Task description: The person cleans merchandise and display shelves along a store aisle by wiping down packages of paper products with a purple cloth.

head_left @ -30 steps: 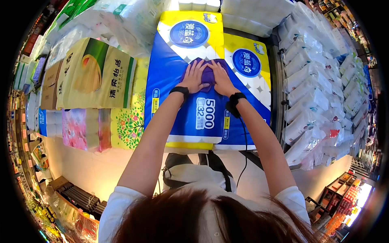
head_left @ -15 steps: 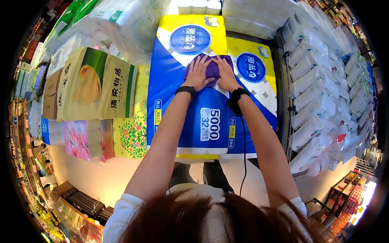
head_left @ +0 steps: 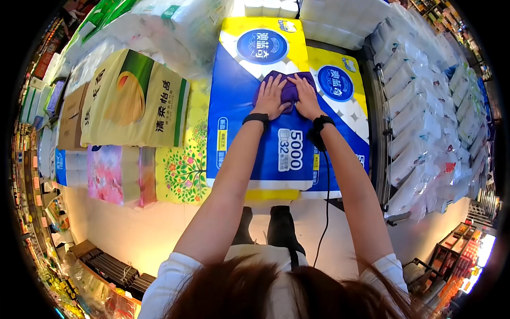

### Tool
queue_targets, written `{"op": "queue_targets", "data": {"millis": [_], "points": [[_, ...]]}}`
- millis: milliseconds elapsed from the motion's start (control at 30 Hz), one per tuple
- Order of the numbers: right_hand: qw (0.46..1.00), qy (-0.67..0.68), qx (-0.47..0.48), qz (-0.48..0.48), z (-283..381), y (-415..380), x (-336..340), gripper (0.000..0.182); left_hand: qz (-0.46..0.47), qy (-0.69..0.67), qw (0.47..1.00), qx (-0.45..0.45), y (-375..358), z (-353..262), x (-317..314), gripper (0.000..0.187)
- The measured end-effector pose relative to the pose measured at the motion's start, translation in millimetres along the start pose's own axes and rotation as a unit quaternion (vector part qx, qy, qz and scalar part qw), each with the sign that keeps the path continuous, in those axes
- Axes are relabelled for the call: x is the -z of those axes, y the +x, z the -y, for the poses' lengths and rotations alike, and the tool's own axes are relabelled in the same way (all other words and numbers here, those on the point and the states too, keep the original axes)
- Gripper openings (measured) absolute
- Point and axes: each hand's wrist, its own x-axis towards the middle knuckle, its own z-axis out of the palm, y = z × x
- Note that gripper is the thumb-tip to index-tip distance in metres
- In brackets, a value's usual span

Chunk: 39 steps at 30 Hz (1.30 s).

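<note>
Under both our palms lay the purple cloth (head_left: 289,91): left hand (head_left: 272,98) and right hand (head_left: 308,99) spread flat, pressing it on the blue toilet-paper pack (head_left: 249,143); wiping looked midway, lower face untouched.

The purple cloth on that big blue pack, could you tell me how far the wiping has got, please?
Done: I cannot tell which parts are already wiped. In hand: the left hand and the right hand both press the purple cloth flat on the upper middle of the blue pack. Left: the lower face with the number 5000, and the neighbouring pack, lie outside the cloth.
</note>
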Motion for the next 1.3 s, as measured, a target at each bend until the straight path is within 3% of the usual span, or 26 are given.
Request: {"op": "queue_targets", "data": {"millis": [767,1033,1300], "points": [[0.999,-0.033,-0.041,-0.001,128.1,-121.3,-44.4,0.085,0.022,-0.010,0.995,-0.094,-158.4,21.9,19.7,0.087],[0.998,-0.029,0.027,-0.049,162.6,-179.3,-65.6,0.083,0.008,-0.011,0.987,-0.159,-228.5,19.2,33.0,0.084],[0.996,-0.037,0.036,-0.080,204.1,-259.4,-64.1,0.079,0.031,0.004,0.974,-0.223,-300.3,-3.6,43.5,0.087]]}}
